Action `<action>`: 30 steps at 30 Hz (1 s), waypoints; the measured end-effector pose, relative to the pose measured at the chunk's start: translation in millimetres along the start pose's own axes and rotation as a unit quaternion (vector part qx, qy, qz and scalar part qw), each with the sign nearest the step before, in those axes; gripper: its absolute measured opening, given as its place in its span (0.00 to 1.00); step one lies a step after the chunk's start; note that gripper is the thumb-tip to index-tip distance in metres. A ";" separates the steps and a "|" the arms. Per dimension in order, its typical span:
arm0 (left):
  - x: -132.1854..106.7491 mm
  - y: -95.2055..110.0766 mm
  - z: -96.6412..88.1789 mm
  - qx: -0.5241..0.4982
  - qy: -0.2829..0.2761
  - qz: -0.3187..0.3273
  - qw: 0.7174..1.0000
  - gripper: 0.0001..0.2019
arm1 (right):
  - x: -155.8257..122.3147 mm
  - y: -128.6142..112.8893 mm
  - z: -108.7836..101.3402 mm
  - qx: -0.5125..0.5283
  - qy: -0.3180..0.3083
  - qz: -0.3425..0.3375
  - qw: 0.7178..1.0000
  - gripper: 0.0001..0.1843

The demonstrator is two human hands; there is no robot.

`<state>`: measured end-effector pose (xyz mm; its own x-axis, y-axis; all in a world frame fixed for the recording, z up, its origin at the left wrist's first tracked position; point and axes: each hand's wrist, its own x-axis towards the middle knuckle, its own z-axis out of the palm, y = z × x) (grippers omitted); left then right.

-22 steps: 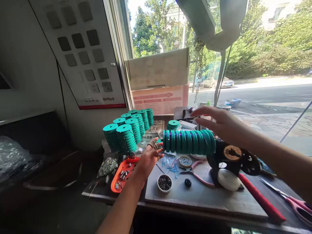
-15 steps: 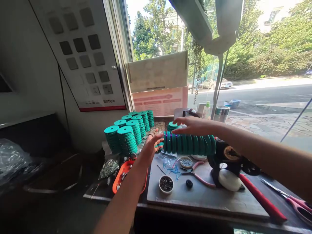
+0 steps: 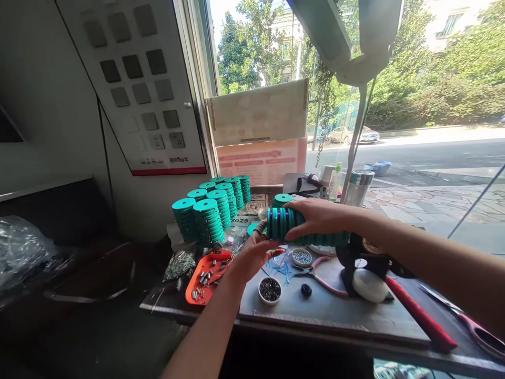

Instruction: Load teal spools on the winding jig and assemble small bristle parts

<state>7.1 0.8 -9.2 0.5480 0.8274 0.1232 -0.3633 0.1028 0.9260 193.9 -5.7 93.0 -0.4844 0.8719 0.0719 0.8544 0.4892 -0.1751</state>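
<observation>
A row of teal spools (image 3: 281,223) sits edge to edge on the horizontal shaft of a black winding machine (image 3: 365,261). My right hand (image 3: 319,218) lies over the top of the row, its fingers wrapped round the spools. My left hand (image 3: 252,254) is at the row's free left end, palm toward the end spool and fingers curled under it. Behind them, stacks of the same teal spools (image 3: 205,213) stand upright near the window.
An orange tray (image 3: 205,272) of small metal parts lies left of a grey mat (image 3: 315,308). On the mat are two small bowls of beads (image 3: 270,289), pink pliers (image 3: 319,278) and blue wire bits. A red-handled tool (image 3: 418,316) and scissors (image 3: 479,331) lie at the right.
My right hand came down from above the machine and closed over the row of spools. My left hand rose from beside the orange tray to the row's left end.
</observation>
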 end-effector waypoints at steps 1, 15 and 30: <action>-3.0 0.1 2.5 0.005 0.001 -0.005 1.000 0.20 | 2.2 1.9 -3.4 0.010 -0.023 0.003 1.000 0.37; 1.8 41.5 -8.5 0.129 0.075 0.150 0.977 0.25 | 14.0 13.5 -15.1 0.054 -0.119 0.038 0.991 0.50; -28.8 30.9 18.9 0.319 0.218 0.193 0.902 0.09 | -45.9 -15.3 -36.6 0.030 0.260 -0.022 0.965 0.24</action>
<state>-5.7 -30.3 22.7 0.0756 0.8865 0.4566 0.1207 -0.4626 0.8783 209.9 -52.4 128.4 -0.3464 0.7516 0.5613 0.8155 0.5370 -0.2158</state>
